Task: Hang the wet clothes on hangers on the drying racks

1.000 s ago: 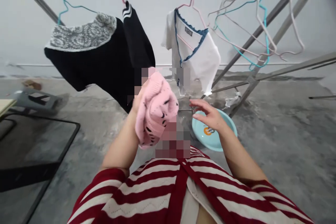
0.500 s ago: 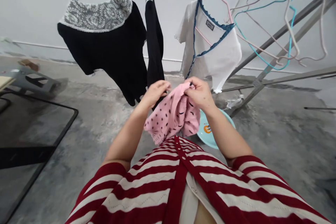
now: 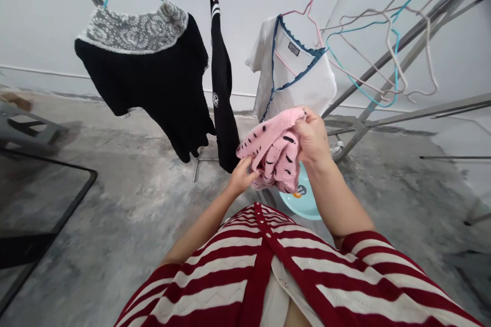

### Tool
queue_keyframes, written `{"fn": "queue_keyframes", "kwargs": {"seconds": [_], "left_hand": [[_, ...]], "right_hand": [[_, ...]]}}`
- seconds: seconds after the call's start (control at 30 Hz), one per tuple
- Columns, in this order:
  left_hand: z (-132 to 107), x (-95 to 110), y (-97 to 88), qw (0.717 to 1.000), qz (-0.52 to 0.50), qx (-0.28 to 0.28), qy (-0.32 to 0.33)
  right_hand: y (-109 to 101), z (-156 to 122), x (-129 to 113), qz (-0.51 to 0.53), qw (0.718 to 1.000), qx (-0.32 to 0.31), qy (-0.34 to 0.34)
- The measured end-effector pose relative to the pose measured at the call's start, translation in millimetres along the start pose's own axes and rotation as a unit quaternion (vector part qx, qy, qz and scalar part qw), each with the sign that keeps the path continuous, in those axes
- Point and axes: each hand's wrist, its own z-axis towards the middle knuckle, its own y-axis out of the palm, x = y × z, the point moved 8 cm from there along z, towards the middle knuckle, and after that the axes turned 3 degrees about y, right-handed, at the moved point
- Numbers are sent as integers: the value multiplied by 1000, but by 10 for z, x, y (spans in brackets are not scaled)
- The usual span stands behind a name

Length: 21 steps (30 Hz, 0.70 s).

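A bunched pink knitted garment (image 3: 274, 150) with small black marks is held up in front of my chest. My right hand (image 3: 314, 135) grips its upper right edge with the fingers closed. My left hand (image 3: 241, 176) pinches its lower left part from underneath. Directly beyond the garment hang a black top with a grey lace collar (image 3: 146, 69), a narrow black piece with white stripes (image 3: 222, 92) and a white top with blue trim (image 3: 297, 79), each on a wire hanger.
Several empty wire hangers (image 3: 383, 46) dangle from the metal drying rack (image 3: 402, 107) at the right. A light blue basin (image 3: 303, 199) sits on the concrete floor below my hands. A dark glass-topped table (image 3: 42, 204) stands at the left, a grey stool (image 3: 30, 130) behind it.
The pink garment went from my left hand alone to both hands. My right hand has since lifted its edge up and to the right, and my left hand dropped lower.
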Motion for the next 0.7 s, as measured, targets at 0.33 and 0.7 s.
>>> {"fn": "queue_keyframes", "kwargs": {"seconds": [0.33,0.7], "left_hand": [[481,879,-977,978,-89,184,-35],[116,1287,-447,908,402,-92,-73]], "right_hand": [[-1134,-77,318,-156,983,101,10],[-1159,-554,633,114,975,97,165]]}}
